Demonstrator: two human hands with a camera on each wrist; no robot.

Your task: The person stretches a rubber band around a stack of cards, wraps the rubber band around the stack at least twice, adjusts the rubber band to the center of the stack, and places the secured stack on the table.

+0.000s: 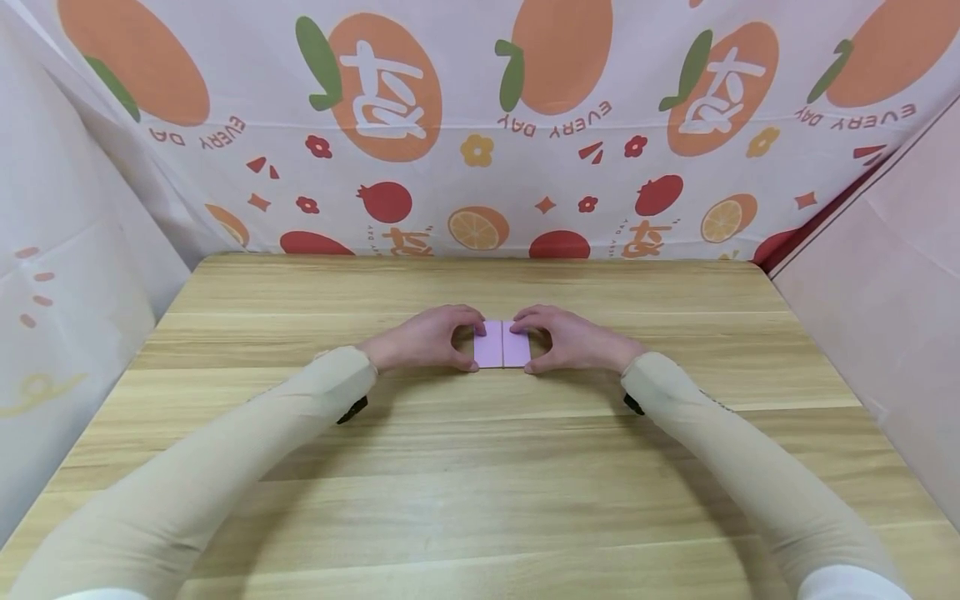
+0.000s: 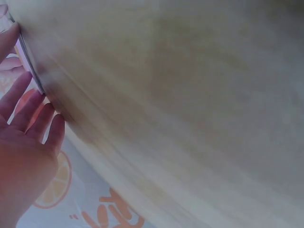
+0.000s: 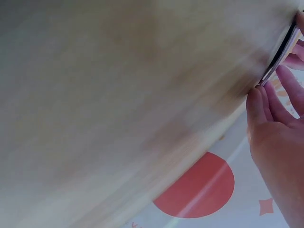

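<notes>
A small, flat pink rectangle (image 1: 490, 348) with a thin darker line down its middle lies on the wooden table, near the far side. My left hand (image 1: 433, 338) holds its left end, thumb at the near corner and fingers on the far part. At the right end, my right hand (image 1: 576, 340) holds it the same way, mirrored. Both wrist views catch only its thin dark edge (image 2: 29, 61) (image 3: 281, 51) by the fingertips. Whether it is one folded piece or two side by side, I cannot tell.
The wood-grain table (image 1: 480, 492) stretches toward me and to both sides. Behind it hangs a white curtain (image 1: 442, 179) printed with fruit, and plain pale cloth (image 1: 67, 208) hangs at the left. Black straps (image 1: 352, 410) show at both wrists.
</notes>
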